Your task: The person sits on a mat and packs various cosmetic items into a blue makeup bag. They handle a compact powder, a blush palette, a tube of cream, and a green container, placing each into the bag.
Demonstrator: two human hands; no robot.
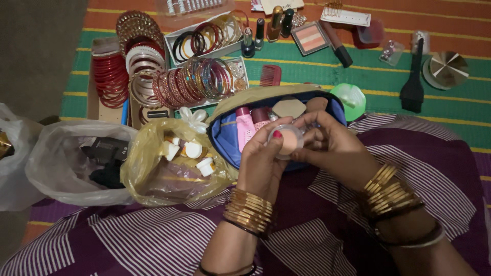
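Both hands meet over our lap: left hand (262,158) and right hand (335,148) pinch a small round compact (287,140) between fingers, just above the open blue pouch (225,135). Several cosmetics already sit inside; bangles (192,82) and nail-polish bottles (254,37) remain on the mat.

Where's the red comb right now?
The red comb lies on the green stripe of the mat, upper middle of the head view, just right of the bangle tray and behind the open blue pouch.
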